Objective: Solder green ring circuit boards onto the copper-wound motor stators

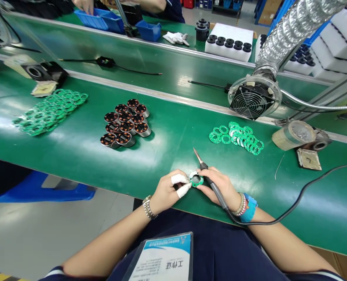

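The left hand [169,190] had its grip pinched on the green ring [201,181] from nine o'clock; the right hand [223,187], at three, clamped it too, plus the soldering iron [216,190], whose tip pointed toward eleven, presumably sparing fingers. Coil parts [127,127] stood at ten, perhaps grouped for easy reach.

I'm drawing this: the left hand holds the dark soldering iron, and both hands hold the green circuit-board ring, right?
No, the head view shows the soldering iron in the right hand. Both it and the left hand hold the ring.
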A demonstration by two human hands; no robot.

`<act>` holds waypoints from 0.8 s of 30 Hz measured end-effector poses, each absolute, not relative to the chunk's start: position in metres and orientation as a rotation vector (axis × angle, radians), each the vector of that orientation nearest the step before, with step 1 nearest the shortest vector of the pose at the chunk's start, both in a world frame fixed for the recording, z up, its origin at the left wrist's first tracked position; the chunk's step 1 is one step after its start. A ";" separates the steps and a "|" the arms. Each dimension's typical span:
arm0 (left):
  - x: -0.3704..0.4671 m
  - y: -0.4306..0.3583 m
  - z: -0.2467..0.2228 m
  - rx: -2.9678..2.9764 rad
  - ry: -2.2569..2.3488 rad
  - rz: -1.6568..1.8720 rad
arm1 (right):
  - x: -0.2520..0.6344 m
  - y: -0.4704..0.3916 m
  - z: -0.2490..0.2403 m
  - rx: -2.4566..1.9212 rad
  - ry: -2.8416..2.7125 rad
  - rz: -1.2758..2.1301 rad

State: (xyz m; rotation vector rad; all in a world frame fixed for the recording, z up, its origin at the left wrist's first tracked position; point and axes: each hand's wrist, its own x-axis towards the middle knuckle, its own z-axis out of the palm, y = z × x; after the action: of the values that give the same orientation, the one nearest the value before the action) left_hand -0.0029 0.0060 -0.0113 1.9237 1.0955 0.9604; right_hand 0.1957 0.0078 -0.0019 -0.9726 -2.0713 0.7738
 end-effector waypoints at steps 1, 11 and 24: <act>0.002 0.004 -0.010 1.888 1.145 0.961 | 0.196 0.008 -0.003 -0.975 -2.072 0.771; 0.004 -0.030 -0.023 2.674 1.286 0.937 | 0.196 0.006 -0.006 -0.981 -2.070 0.785; -0.025 0.015 -0.006 2.854 1.116 0.792 | 0.200 0.025 0.004 -0.966 -2.121 0.970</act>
State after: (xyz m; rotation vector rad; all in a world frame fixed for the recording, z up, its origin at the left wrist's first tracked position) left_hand -0.0246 0.0146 -0.0061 2.8539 1.1162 0.7917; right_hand 0.2002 0.0248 0.0039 -0.9665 -2.1210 0.9696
